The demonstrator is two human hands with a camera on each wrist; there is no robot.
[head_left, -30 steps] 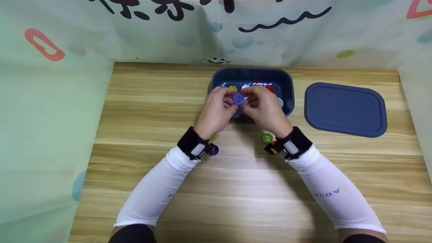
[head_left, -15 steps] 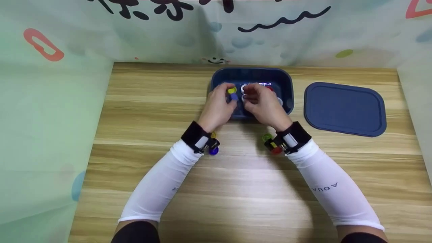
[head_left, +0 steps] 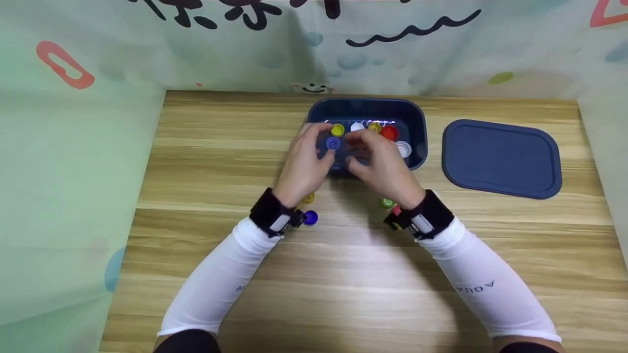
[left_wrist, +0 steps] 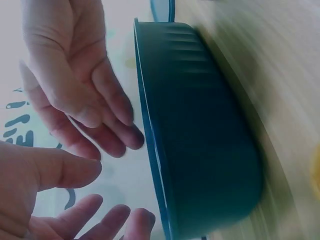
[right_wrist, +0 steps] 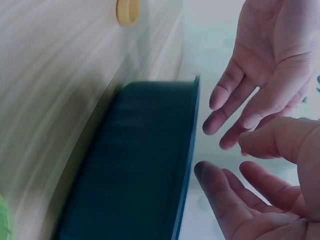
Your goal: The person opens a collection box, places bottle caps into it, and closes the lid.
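From the head view, my left hand (head_left: 306, 164) and my right hand (head_left: 380, 164) hovered side by side over the near edge of the dark blue tub (head_left: 417, 128), which stood at the far middle of the wooden table (head_left: 343, 274). A blue cap (head_left: 333, 143) lay in the tub just beyond my left fingertips; whether I touched it I could not tell. Further in lay a yellow cap (head_left: 337, 130), a red cap (head_left: 389, 132) and a white cap (head_left: 403, 149). The tub's flat blue lid (head_left: 500, 158) lay on the table to the right, apart from it. Near my wrists, a second blue cap (head_left: 310, 217) and a green cap (head_left: 387, 201) sat on the wood.

My left wrist view showed both hands above the tub's rim (left_wrist: 150, 150), my left fingers (left_wrist: 112, 222) loosely spread and holding nothing.

My right wrist view agreed: my right fingers (right_wrist: 225, 192) were relaxed and empty beside the tub's wall (right_wrist: 135, 165), the other palm facing them, and another yellow cap (right_wrist: 128, 11) lay on the table behind.
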